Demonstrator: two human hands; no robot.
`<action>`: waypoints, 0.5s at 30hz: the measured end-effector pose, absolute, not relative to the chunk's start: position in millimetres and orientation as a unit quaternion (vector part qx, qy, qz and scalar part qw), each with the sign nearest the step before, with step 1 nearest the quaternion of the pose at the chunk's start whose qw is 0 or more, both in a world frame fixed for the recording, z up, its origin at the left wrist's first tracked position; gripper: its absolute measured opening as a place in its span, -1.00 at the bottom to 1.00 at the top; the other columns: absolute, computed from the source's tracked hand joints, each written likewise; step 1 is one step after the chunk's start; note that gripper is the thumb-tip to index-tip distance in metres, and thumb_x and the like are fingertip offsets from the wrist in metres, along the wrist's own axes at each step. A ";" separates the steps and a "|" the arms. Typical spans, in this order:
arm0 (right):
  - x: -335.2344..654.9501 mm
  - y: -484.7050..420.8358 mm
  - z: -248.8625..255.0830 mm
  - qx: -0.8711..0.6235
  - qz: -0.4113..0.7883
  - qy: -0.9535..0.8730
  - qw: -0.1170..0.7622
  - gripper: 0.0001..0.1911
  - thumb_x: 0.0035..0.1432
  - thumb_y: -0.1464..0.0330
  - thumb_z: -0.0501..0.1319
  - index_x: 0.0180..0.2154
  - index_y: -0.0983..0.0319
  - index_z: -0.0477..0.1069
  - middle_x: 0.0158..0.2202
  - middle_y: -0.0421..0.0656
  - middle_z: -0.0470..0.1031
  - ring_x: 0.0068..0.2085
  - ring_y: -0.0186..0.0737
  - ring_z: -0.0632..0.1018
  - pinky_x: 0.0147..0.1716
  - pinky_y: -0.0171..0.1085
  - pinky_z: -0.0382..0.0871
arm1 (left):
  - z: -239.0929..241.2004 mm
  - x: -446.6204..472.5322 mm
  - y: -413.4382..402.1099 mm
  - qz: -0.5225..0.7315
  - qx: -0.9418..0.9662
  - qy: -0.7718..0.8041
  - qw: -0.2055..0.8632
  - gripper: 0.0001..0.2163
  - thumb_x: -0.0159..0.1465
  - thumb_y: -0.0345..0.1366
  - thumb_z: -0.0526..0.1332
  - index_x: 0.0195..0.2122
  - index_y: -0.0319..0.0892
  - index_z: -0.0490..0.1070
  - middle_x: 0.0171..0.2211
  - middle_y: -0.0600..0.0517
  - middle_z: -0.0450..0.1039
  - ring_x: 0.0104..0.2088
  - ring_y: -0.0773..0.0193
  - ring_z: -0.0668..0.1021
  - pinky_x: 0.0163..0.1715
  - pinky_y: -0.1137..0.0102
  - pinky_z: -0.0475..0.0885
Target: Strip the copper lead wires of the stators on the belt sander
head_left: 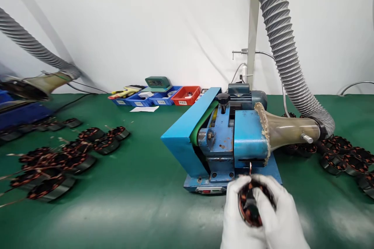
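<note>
Both my hands wear white gloves and grip one motor stator (pixel 250 213), a ring with copper windings and a dark open centre. My left hand (pixel 236 212) wraps its left side. On the right side my right hand (pixel 279 212) is closed round it, thumb over the front and into the ring. From the stator's top a short copper wire end (pixel 250 168) points up at the lower edge of the blue belt machine (pixel 251 132). The stator is just in front of the machine's base, and the gloves hide much of its rim.
Several stators (pixel 78 159) with trailing leads lie at left, and more stators (pixel 347 157) at right. A grey extraction hose (pixel 280 31) joins the machine's funnel (pixel 288 130). Behind are blue bins (pixel 163 99), a red bin (pixel 186 96) and a green digital clock (pixel 157 82).
</note>
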State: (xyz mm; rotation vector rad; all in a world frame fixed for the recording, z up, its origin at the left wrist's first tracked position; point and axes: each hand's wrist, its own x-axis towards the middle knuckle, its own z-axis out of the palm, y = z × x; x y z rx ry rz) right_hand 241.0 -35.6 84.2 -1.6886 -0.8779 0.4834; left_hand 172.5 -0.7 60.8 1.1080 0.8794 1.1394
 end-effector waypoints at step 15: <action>251.6 -8.3 102.4 -0.711 0.235 -0.327 0.577 -0.75 0.12 0.33 0.13 -0.29 0.24 0.57 -0.23 -0.01 0.63 -0.19 0.03 0.59 -0.15 -0.03 0.45 | 92.2 184.6 28.6 0.476 0.501 0.376 0.617 -0.54 -0.24 -0.38 0.43 -0.27 -0.14 0.36 -0.26 -0.07 0.57 -0.23 0.04 0.62 -0.18 0.20 0.52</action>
